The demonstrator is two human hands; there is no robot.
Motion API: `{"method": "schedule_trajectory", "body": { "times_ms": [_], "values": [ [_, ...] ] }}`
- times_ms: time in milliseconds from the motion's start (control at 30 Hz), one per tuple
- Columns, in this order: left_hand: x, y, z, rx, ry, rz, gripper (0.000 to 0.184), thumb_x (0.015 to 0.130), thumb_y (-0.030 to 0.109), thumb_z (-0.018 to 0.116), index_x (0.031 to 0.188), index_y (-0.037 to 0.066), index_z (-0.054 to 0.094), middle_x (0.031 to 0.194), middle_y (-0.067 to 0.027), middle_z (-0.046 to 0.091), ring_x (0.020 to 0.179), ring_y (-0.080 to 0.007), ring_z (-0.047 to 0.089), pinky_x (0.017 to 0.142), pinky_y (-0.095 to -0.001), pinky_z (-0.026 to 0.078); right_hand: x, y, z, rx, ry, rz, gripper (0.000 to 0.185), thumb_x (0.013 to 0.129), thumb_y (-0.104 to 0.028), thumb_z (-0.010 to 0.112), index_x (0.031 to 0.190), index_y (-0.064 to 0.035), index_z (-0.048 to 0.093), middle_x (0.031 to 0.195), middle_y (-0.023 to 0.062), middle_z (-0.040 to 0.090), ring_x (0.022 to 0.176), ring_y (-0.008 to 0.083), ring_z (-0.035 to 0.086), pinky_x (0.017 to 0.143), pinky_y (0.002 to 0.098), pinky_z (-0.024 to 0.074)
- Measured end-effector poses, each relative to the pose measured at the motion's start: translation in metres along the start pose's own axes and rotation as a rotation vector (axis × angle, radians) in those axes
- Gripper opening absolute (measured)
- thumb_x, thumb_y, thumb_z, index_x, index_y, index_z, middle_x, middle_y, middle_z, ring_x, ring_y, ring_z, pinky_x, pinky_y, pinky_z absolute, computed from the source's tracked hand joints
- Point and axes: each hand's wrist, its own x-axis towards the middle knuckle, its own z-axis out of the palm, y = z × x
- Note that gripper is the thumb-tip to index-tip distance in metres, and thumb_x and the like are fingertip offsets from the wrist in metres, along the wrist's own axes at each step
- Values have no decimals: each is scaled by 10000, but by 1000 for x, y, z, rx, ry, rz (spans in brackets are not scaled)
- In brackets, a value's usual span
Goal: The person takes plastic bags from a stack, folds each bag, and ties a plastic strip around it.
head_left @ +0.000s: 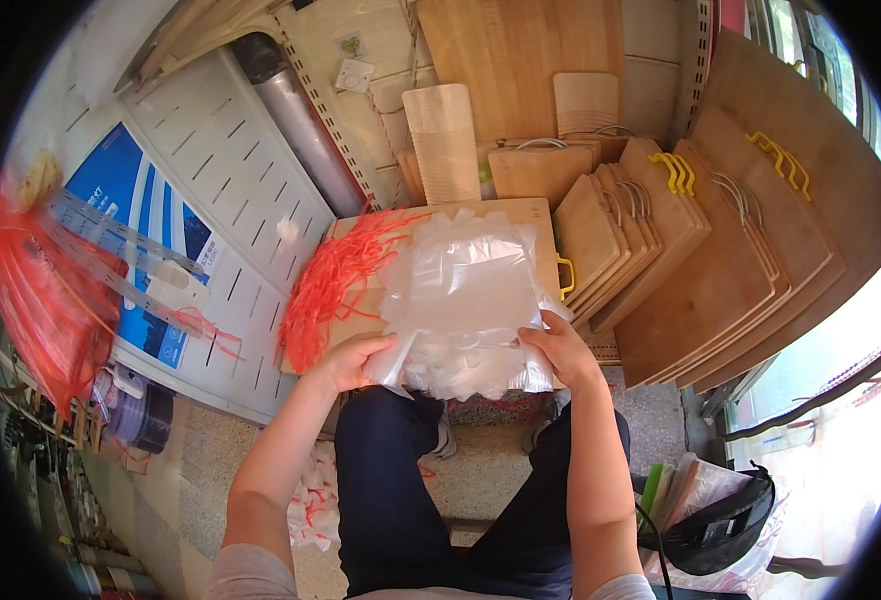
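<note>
A stack of clear plastic bags (466, 275) lies on a wooden board (526, 215) in front of my knees. Its near end is crumpled and bunched up. My left hand (359, 362) is closed on the stack's near left corner, thumb on top. At the near right corner my right hand (561, 348) pinches the plastic between thumb and fingers. Just left of the stack, a loose heap of red plastic strings (336, 280) spreads over the board and hangs past its left edge.
Wooden cutting boards (701, 260), several with metal or yellow handles, lean in a row at the right. Washboards (441, 135) stand behind. A white perforated panel (231, 170) and a red bag (51, 290) are at the left. A black bag (726, 525) sits at lower right.
</note>
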Motion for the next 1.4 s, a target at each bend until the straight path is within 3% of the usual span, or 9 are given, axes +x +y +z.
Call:
{"method": "schedule_trajectory", "body": {
  "times_ms": [100,233,467,600,800,900,1000,1033,1400],
  "values": [
    [9,-15,-7,30,88,-36,409,953,309,587,1245,28,530,1044,-106,655,872,-190,661,735,-355,561,1,-1,-1,-9,26,-6,471,849,-67,661,1266,75,492,1018,155,666,880,194,664,754,289,530],
    [11,-38,-14,-36,-21,3,446,937,291,616,1295,49,506,1119,-102,641,967,-217,656,825,-384,549,1,-2,2,14,30,-34,451,854,-56,648,1257,76,495,1002,150,670,872,195,664,754,290,531],
    [12,-56,14,202,264,204,314,944,215,606,1201,40,559,1067,-70,644,961,-187,655,829,-384,550,5,2,3,-4,5,-47,464,859,-69,643,1272,69,483,989,145,671,864,193,661,752,293,528],
    [16,-60,25,296,476,265,240,924,201,648,1065,7,634,1000,-64,647,899,-151,640,796,-299,518,2,0,4,-32,14,-35,469,859,-74,639,1275,71,478,991,144,671,866,192,661,762,290,524],
    [40,-81,-9,619,635,660,186,885,147,693,999,-1,678,960,-35,645,876,-123,614,784,-220,451,3,1,3,-68,2,-42,472,858,-75,640,1277,70,476,985,143,672,869,188,660,764,289,523],
    [35,-76,0,560,696,586,182,892,163,676,982,5,660,876,-22,638,808,-111,598,721,-244,458,2,2,3,-55,-1,-54,477,858,-72,641,1281,70,472,980,144,672,871,186,660,763,288,523],
    [20,-56,10,191,446,494,196,915,211,637,990,32,657,866,-12,634,795,-100,584,707,-250,456,3,3,3,-60,-4,-46,481,859,-71,641,1284,68,466,975,143,672,869,185,660,761,289,524],
    [18,-50,10,240,455,476,209,937,243,596,992,49,651,865,-11,632,783,-96,577,694,-256,458,2,2,3,-68,-2,-37,481,860,-71,640,1286,67,465,973,143,673,868,185,661,760,289,524],
    [11,-26,7,343,456,257,276,932,185,623,1101,-29,658,921,-68,675,754,-112,622,644,-267,493,0,1,5,-79,-11,-46,471,862,-61,631,1284,60,461,957,146,675,862,193,667,757,293,526]
  ]
}}
